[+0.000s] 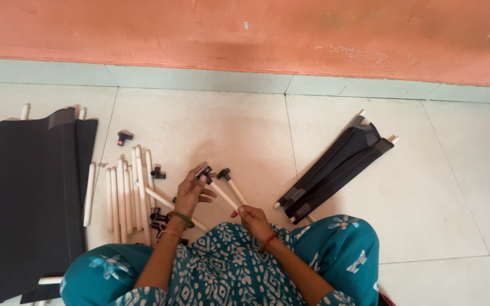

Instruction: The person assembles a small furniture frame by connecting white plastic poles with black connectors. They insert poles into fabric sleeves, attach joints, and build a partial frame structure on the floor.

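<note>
White plastic rods [226, 191], two of them, each capped with a black connector [205, 171], were held over the lap. The right hand [252, 218] was closed around their lower ends; the left hand [191, 192] sat at ten o'clock from it, fingers curled loosely about one rod just under its connector. More white rods lay in a pile [127, 192] on the tiled floor [239, 130] at nine o'clock, with loose black connectors [124, 137] around it. A black fabric panel [32, 192] lay further out, folded panels [336, 167] at two o'clock. Judged best: grip near the joint, keep rod and socket aligned, push straight.
</note>
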